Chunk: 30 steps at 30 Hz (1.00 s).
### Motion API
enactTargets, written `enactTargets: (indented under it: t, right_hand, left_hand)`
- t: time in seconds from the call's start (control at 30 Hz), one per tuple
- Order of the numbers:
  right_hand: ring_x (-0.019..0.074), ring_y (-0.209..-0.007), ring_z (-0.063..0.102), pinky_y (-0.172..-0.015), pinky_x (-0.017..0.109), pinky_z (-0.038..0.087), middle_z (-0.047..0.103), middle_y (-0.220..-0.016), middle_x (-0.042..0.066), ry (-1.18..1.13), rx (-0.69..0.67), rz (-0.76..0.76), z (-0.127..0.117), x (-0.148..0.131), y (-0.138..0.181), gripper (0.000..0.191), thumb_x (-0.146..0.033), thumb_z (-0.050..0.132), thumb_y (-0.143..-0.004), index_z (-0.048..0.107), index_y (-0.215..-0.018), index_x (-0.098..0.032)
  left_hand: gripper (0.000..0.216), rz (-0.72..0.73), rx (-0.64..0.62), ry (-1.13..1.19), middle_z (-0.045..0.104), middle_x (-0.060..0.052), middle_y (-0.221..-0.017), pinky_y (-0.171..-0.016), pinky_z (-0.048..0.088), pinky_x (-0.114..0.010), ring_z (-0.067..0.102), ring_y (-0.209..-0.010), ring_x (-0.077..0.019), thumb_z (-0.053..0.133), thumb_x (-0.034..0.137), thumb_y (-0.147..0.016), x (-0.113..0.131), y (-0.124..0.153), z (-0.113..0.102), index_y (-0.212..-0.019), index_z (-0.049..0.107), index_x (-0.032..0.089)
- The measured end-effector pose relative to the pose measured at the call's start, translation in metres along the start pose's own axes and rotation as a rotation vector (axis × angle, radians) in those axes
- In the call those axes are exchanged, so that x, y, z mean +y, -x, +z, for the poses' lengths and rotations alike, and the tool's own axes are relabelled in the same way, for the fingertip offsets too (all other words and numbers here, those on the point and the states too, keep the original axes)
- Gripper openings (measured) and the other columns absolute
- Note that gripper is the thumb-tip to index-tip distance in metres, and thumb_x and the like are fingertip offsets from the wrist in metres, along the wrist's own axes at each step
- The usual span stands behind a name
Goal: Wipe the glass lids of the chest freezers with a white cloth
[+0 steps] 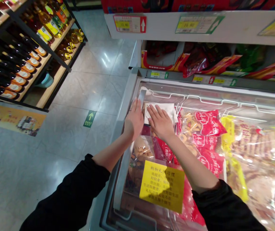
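Note:
My right hand (160, 121) lies flat on a folded white cloth (170, 110), fingers stretched out, over the clear lid of a chest freezer. The fingers of my left hand (135, 118) are extended along the grey frame (122, 141) at the lid's left edge; its palm faces sideways. Just below my hands, a yellow notice (162, 186) with printed text sits on the lid. Beneath the clear lid lie red food bags (208, 123), and yellow-edged packs (255, 141) fill the right side. What is under the cloth is hidden.
Above the freezer's far edge runs a white shelf (161, 27) with price tags. Packaged goods in open boxes (161, 61) stand below it. To the left, a rack holds dark bottles (19, 70) and oil bottles (47, 24). A green exit sign (89, 118) marks the tiled floor.

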State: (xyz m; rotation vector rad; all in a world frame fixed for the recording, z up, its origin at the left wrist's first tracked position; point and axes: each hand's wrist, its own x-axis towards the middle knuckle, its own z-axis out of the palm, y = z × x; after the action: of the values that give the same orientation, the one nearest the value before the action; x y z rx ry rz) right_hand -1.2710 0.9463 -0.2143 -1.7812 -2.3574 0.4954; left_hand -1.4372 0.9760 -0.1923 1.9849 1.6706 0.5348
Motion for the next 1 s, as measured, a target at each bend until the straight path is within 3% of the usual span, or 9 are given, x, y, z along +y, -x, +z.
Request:
enactTargets:
  t: [0.2,0.4,0.53,0.63,0.73,0.9,1.0]
  right_hand:
    - [0.0273,-0.165,0.033,-0.134,0.054,0.031,0.038,-0.176,0.003,-0.035,-0.015,-0.013,-0.005,0.009,-0.025,0.06,-0.035,0.031,-0.111,0.041,-0.169,-0.021]
    - [0.0296,-0.165,0.032,-0.132,0.058,0.033,0.037,-0.177,0.006,-0.042,0.086,0.107,0.007,-0.013,0.015,0.061,-0.032,0.029,-0.112,0.037,-0.171,-0.019]
    - [0.0283,-0.165,0.031,-0.134,0.055,0.032,0.036,-0.177,0.002,-0.019,0.023,0.034,0.01,-0.022,0.02,0.059,-0.033,0.031,-0.112,0.04,-0.17,-0.022]
    - [0.0268,-0.166,0.031,-0.135,0.054,0.031,0.036,-0.177,-0.001,-0.021,-0.031,-0.065,0.004,-0.011,0.005,0.058,-0.036,0.031,-0.113,0.041,-0.169,-0.026]
    - [0.026,-0.166,0.031,-0.135,0.054,0.03,0.036,-0.177,0.0,-0.03,-0.02,-0.04,-0.001,0.0,0.001,0.059,-0.037,0.029,-0.113,0.038,-0.17,-0.026]
    - [0.0296,-0.166,0.03,-0.133,0.059,0.033,0.035,-0.178,0.003,-0.03,0.058,0.129,0.004,-0.014,0.038,0.062,-0.035,0.027,-0.113,0.029,-0.174,-0.024]
    - [0.0302,-0.166,0.029,-0.132,0.06,0.033,0.035,-0.178,0.003,-0.036,0.067,0.146,0.01,-0.032,0.052,0.062,-0.035,0.027,-0.113,0.026,-0.175,-0.027]
  left_hand:
    - [0.068,0.007,-0.007,0.017,0.037,-0.013,-0.178,-0.137,0.03,-0.049,0.031,-0.166,-0.0255,0.039,0.011,-0.1,-0.004,-0.003,0.002,-0.168,0.033,0.019]
    - [0.067,0.015,-0.012,0.057,0.032,-0.013,-0.18,-0.136,0.029,-0.049,0.029,-0.167,-0.0255,0.039,0.013,-0.102,-0.01,-0.003,0.006,-0.168,0.03,0.02]
    - [0.066,0.024,-0.027,0.047,0.031,-0.014,-0.18,-0.137,0.028,-0.047,0.028,-0.167,-0.025,0.04,0.015,-0.102,-0.009,-0.003,0.002,-0.167,0.032,0.017]
    - [0.062,0.011,-0.046,0.012,0.032,-0.017,-0.179,-0.136,0.03,-0.043,0.03,-0.166,-0.0248,0.038,0.016,-0.104,-0.007,-0.003,-0.001,-0.166,0.034,0.012]
    - [0.063,-0.003,-0.054,-0.015,0.032,-0.014,-0.179,-0.135,0.032,-0.043,0.032,-0.166,-0.0235,0.036,0.015,-0.105,-0.006,-0.003,-0.001,-0.168,0.033,0.016]
    - [0.068,-0.037,-0.031,-0.029,0.033,-0.006,-0.18,-0.134,0.037,-0.043,0.035,-0.164,-0.0226,0.037,0.011,-0.104,-0.003,-0.005,0.001,-0.17,0.03,0.026]
    - [0.067,-0.065,-0.073,-0.069,0.029,-0.011,-0.181,-0.134,0.038,-0.04,0.036,-0.164,-0.0249,0.038,0.008,-0.103,0.001,-0.006,-0.001,-0.169,0.033,0.017]
